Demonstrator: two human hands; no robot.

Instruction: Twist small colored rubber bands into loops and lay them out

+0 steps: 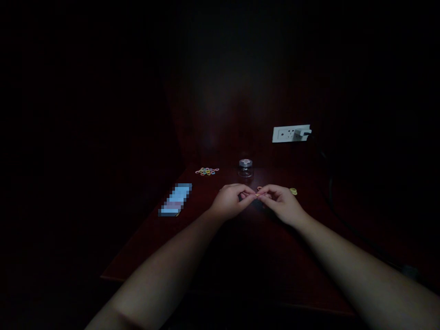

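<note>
Over the dark red table, my left hand (233, 199) and my right hand (280, 201) meet fingertip to fingertip. Between their thumbs and index fingers they pinch a small orange hair tie (257, 195), mostly covered by the fingers. Just behind my right hand lie yellow hair ties (293, 191), partly hidden by it. Another orange hair tie (259, 188) shows behind the fingertips. Farther back stands a small clear jar (245, 168) with a lid. A loose pile of several coloured hair ties (207, 171) lies at the back left.
On the left of the table (144, 250) lies a phone (176, 199) with its lit screen blurred out; something yellow peeks from its near edge. A white wall socket (291, 134) holds a plugged-in charger (303, 132). Its dark cable (330, 188) runs down the right side.
</note>
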